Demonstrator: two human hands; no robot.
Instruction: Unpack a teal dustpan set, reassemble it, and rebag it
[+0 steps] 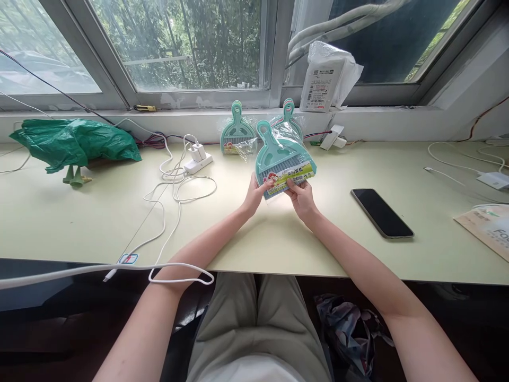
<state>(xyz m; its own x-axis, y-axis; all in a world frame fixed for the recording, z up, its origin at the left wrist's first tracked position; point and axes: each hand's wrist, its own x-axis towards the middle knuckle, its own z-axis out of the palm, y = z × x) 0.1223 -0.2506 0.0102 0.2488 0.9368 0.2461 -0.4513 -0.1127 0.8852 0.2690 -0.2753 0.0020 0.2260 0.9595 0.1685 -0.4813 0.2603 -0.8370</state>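
Observation:
Both hands hold a mint-green mini dustpan and brush set (281, 154), wrapped in clear plastic with a yellow-green label, above the desk. My left hand (255, 193) grips its lower left corner, thumb on the front. At the lower right edge my right hand (301, 197) pinches it, thumb over the label. The set tilts, its looped handle pointing up and left. Behind it, a similar wrapped dustpan set (237, 132) leans upright against the wall below the window. Another one (289, 114) stands to its right, partly hidden by the held set.
White cables (175, 180) and a power strip (198, 162) lie left of my hands. A green plastic bag (75, 143) is at far left. A phone (382, 212) lies on the right. A white parcel (326, 79) stands on the sill; a paper bag (487, 225) sits far right.

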